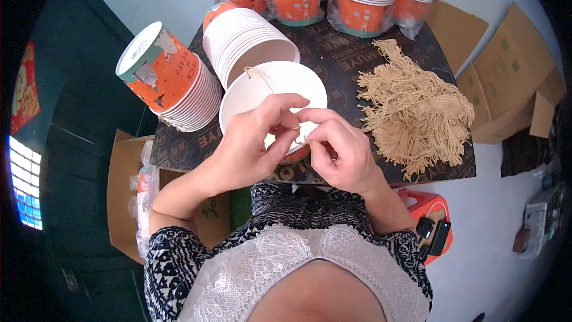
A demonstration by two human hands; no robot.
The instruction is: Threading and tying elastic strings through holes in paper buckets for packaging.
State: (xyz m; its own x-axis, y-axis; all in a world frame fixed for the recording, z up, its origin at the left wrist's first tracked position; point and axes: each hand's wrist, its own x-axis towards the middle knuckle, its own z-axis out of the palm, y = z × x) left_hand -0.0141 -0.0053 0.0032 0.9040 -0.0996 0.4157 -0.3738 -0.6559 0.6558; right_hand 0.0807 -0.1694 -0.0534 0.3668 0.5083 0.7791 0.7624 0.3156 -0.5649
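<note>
A paper bucket (238, 92), white inside, stands mouth up near the front of the dark patterned table. One end of a tan string (257, 76) is at its far rim. Over its near rim my left hand (253, 140) is closed, thumb and fingers pinching a thin piece of the string. Close beside it, my right hand (344, 150) pinches at the same spot, fingertips nearly touching the left ones. Fingers partly hide the near rim and the string there. To the right lies a loose heap of tan strings (417, 113).
Behind the bucket, a stack of nested buckets (229, 48) lies tilted. An upside-down orange and green stack (170, 77) stands left, with strings at its lowest rim. Bagged bucket stacks (298, 3) line the back. Cardboard boxes (509, 77) flank the table; a red stool (438, 203) is at right.
</note>
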